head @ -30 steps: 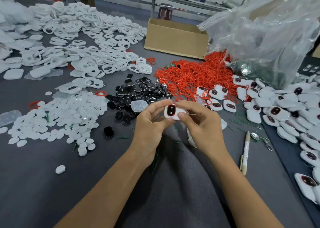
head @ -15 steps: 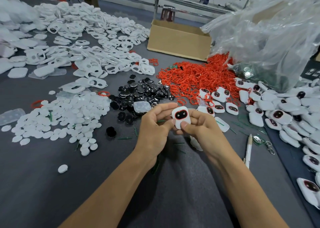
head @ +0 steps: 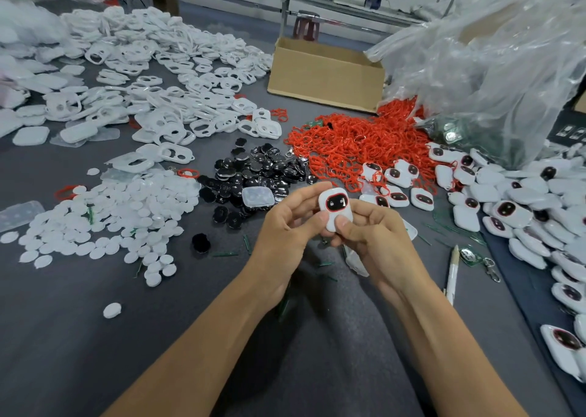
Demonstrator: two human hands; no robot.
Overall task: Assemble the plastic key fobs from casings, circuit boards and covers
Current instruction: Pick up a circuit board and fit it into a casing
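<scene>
A white key fob (head: 335, 206) with a red-ringed black window is held upright above the grey table (head: 79, 337), between both hands. My left hand (head: 285, 229) grips its left edge with thumb and curled fingers. My right hand (head: 371, 236) pinches its lower right side, thumb pressed on the front. White casings (head: 165, 77) are heaped at the back left, white round covers (head: 104, 217) at the left, black window pieces (head: 257, 175) in the middle and red rings (head: 352, 144) behind the hands. Assembled fobs (head: 520, 207) pile up at the right.
A cardboard box (head: 326, 74) stands at the back centre. A large clear plastic bag (head: 494, 68) rises at the back right, with green circuit boards (head: 450, 134) under its edge. A pen (head: 452, 274) and a key clip (head: 490, 267) lie right of my right forearm.
The fob has been turned from lying sideways to standing upright, window facing me. Both hands have shifted slightly to the right and stayed on it.
</scene>
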